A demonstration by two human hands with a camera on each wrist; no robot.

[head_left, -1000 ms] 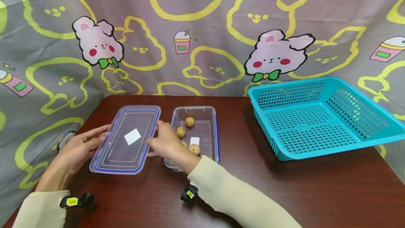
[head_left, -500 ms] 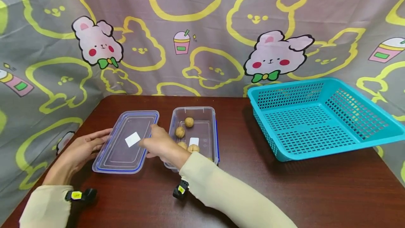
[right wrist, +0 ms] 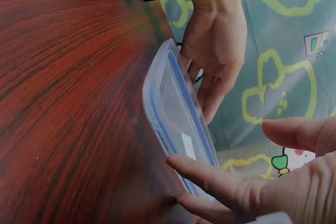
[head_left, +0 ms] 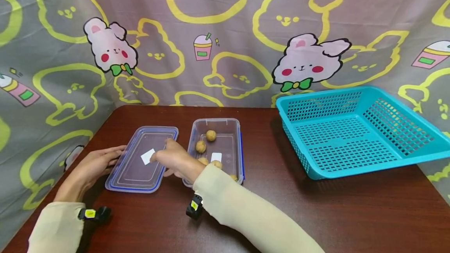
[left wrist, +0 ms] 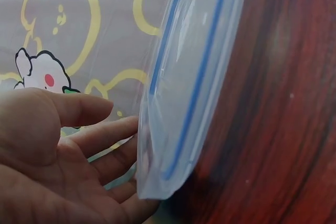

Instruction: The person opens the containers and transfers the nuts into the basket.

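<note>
A clear plastic lid [head_left: 135, 175] with a blue seal and a white label [head_left: 148, 156] lies flat, on or just above the table, at left. My left hand [head_left: 92, 170] is at its left edge, fingertips touching or slipped under the rim, thumb raised [left wrist: 86, 109]. My right hand [head_left: 179, 162] is at the lid's right edge, with straight fingers [right wrist: 210, 177] against the rim and the thumb apart from it. Right of the lid stands a clear plastic container [head_left: 228, 143] holding several walnuts [head_left: 211, 135]; my right wrist and sleeve partly cover its near left part.
A turquoise perforated basket [head_left: 337, 141] stands at the right side of the dark wooden table [head_left: 267, 206]. A patterned cloth [head_left: 239, 30] hangs behind the table and along its left side.
The lid has come down toward the table and tilts less. My right hand has shifted left and lower, its thumb now over the lid's surface. My left hand has moved slightly right.
</note>
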